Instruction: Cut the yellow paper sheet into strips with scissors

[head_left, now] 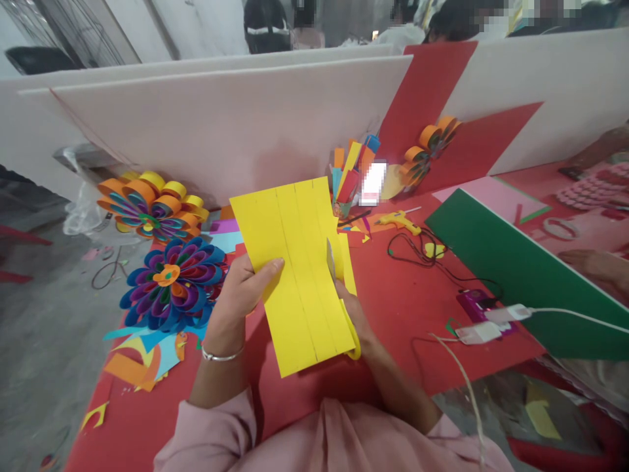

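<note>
My left hand (pixel 240 288) grips the left edge of a yellow paper sheet (pixel 295 275), thumb on top. The sheet is ruled with long parallel lines and held above a red table (pixel 407 308). My right hand (pixel 356 321) is mostly hidden behind the sheet's right edge. It is closed on yellow-handled scissors (pixel 339 288), whose blade shows in a cut along the rightmost line. A narrow strip hangs partly free at the right.
Two rolled-paper flowers (pixel 154 206) (pixel 171 282) lie at the left, with paper scraps (pixel 137 360) below. A cup of paper strips (pixel 351 177), a yellow glue gun (pixel 400 221), cables, a power strip (pixel 486 324) and a green board (pixel 521 269) sit right. White boards (pixel 221 118) stand behind. Another person's hand (pixel 597 265) is at far right.
</note>
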A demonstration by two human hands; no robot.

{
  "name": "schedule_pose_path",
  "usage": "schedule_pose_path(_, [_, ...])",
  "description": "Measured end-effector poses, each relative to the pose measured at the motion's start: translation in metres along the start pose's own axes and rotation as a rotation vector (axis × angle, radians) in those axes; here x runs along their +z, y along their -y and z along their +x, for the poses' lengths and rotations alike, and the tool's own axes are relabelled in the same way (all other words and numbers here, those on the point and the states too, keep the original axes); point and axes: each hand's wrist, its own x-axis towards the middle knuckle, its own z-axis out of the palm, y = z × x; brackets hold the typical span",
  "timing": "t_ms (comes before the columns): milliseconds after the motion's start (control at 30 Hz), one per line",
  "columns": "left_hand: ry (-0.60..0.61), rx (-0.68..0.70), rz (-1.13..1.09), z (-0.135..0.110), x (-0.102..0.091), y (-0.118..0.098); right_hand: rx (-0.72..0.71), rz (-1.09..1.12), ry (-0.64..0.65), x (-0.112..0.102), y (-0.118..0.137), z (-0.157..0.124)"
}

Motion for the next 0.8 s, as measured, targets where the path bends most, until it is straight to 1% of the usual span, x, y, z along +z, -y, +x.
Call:
schedule_pose_path(67, [0.001,0.004,0.0,0.0001,0.0008,0.0002,-0.011,0.022,0.023,0.0002,-0.0035,0.001])
schedule_pose_path(233, [0.016,0.007,-0.001,0.0008,0.001,0.0017,-0.018,0.007,0.01,-0.0008,-0.0089,0.0006])
schedule_pose_path(367, [0.026,0.005,0.004,0.0014,-0.0001,0.0027,-0.056,-0.018,0.027,-0.0033,-0.0062,-0.0013])
schedule_pose_path(600, [0.038,-0.018,-0.008,0.0016,0.0004,0.0015,-0.08,-0.017,0.011,-0.003,-0.0036,-0.0021])
schedule_pose_path(800, [0.053,-0.013,-0.037,0.001,0.0023,0.0014,-0.04,-0.008,-0.017,-0.0009,-0.0087,-0.0033])
